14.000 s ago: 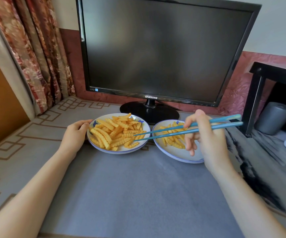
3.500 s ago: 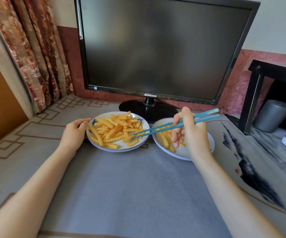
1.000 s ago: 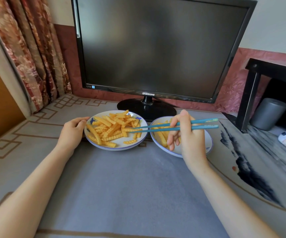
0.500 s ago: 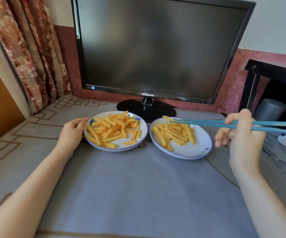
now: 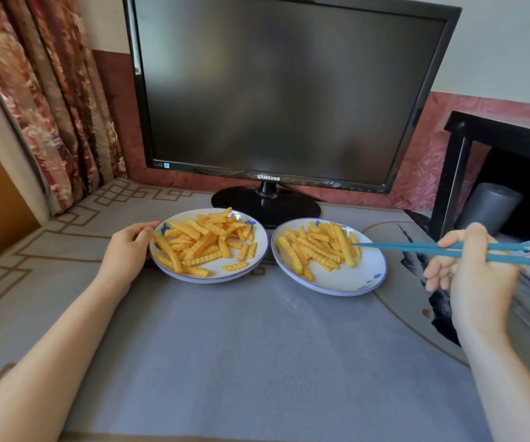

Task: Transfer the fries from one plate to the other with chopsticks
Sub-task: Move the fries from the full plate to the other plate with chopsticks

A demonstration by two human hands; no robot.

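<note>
Chopsticks (image 5: 397, 247) have pulled back right — tips together, empty, at the pile on the right plate (image 5: 353, 280). Right hand (image 5: 474, 275) pinches them; left hand (image 5: 128, 248) holds the left plate (image 5: 222, 277). Drop looks done — next, reach left for another of its fries (image 5: 206, 240).

I count two plates, a left plate (image 5: 212, 279) and a right plate (image 5: 337, 288). Each carries one heap of fries, so two heaps, the left fries (image 5: 203, 244) and the right fries (image 5: 318, 250); the pieces in either are too many and too overlapped to number. Two blue chopsticks (image 5: 400, 248). Two grips of mine, the left grip (image 5: 126, 250) and the right grip (image 5: 477, 275). One monitor (image 5: 283, 90), one curtain (image 5: 50, 106), one black stand (image 5: 455, 173), one grey cylinder (image 5: 493, 208), one bench (image 5: 257, 362)
</note>
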